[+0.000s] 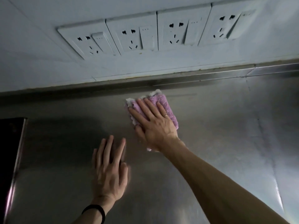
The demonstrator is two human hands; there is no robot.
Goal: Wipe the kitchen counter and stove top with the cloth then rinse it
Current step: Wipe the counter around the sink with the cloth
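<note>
A person's right hand [156, 125] presses flat, fingers straight and spread, on a folded lilac terry cloth with a white edge [163, 102], which lies on a brushed stainless-steel kitchen counter [218, 135]. A thin ring [166, 115] shows on one finger. Below and left of the cloth, the left hand [110, 168] is relaxed, fingers extended and holding nothing; it is blurred, and whether it touches the steel cannot be told. A black wristband [95, 210] circles its wrist. Above the cloth, a row of four white wall sockets with switches [145, 36] lines the pale wall. Far left of the cloth sits the black glossy stove top [9, 151].
</note>
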